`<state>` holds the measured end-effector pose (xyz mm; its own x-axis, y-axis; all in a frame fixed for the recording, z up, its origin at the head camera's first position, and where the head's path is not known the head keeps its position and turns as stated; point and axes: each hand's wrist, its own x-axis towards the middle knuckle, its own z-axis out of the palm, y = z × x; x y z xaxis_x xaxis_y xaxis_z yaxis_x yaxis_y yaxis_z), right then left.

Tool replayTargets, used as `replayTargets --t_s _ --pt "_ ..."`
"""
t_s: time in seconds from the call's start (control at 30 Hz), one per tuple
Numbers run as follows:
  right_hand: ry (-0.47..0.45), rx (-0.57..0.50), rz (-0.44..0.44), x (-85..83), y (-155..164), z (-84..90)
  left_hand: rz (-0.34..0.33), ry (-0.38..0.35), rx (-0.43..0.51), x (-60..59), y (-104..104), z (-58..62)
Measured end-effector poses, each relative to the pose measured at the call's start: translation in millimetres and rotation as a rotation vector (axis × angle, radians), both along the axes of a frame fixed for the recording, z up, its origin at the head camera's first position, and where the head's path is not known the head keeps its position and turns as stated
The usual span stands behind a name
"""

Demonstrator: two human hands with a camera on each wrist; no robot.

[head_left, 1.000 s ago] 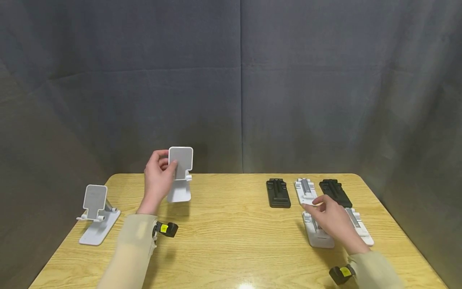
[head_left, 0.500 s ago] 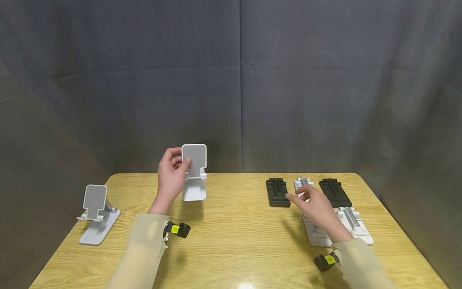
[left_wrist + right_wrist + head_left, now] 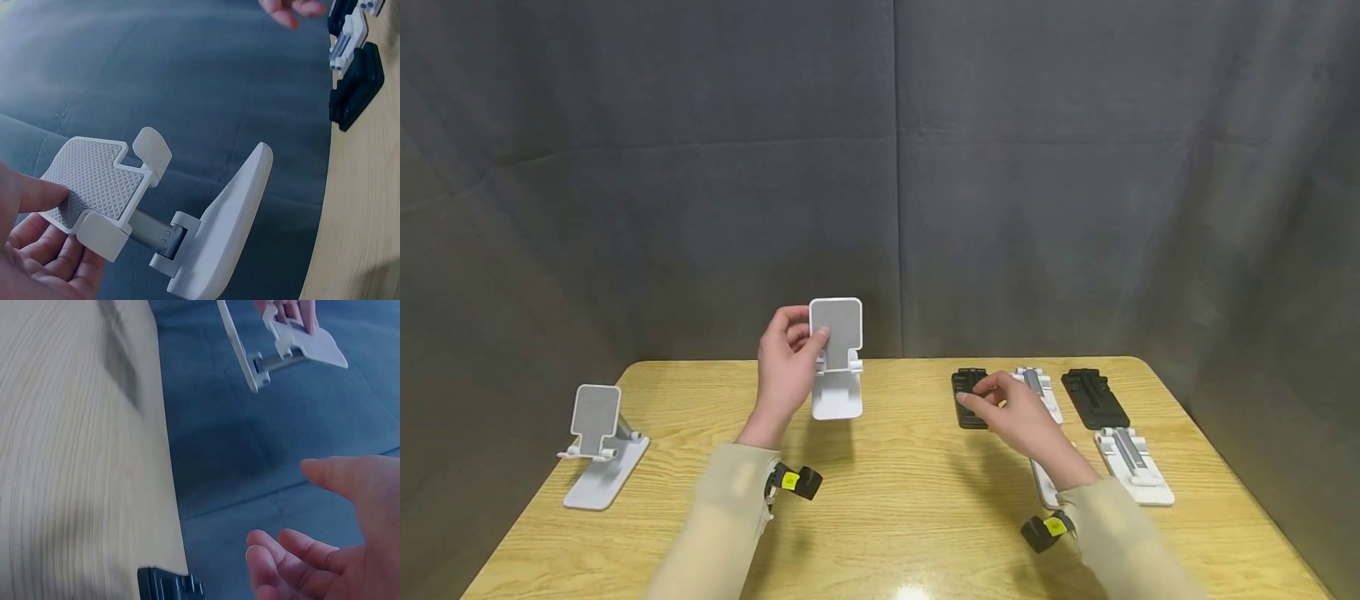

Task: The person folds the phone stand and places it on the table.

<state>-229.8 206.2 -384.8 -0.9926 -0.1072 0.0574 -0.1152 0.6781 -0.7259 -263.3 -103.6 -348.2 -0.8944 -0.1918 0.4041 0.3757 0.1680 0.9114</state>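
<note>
My left hand [image 3: 805, 335] pinches the grey-padded plate of an unfolded white phone stand [image 3: 837, 392] and holds it in the air above the back of the wooden table [image 3: 887, 500]. In the left wrist view my thumb presses the textured plate of the stand [image 3: 212, 219], and its base hangs free. My right hand [image 3: 981, 398] hovers with loosely curled fingers over a folded black stand [image 3: 964, 392]. The right wrist view shows this hand [image 3: 312, 537] holding nothing, with the black stand [image 3: 172, 586] just below it.
A second unfolded white stand [image 3: 598, 450] sits at the table's left edge. At the right lie folded stands: a white one [image 3: 1041, 390], a black one [image 3: 1093, 398], a white one [image 3: 1131, 467], and another white one [image 3: 1042, 490] partly hidden under my right forearm.
My left hand has carried the white stand to the right. My right hand has moved left, from the folded white stands to above the folded black one.
</note>
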Motion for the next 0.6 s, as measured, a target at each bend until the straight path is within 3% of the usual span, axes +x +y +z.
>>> replayTargets --t_s 0.27,0.6 --pt "-0.021 -0.133 0.07 0.7 -21 3.2 -0.02 0.027 0.027 2.4 15 -0.3" --pt "-0.04 -0.166 0.109 -3.1 -52 4.1 -0.073 0.049 0.079 7.2 35 2.8"
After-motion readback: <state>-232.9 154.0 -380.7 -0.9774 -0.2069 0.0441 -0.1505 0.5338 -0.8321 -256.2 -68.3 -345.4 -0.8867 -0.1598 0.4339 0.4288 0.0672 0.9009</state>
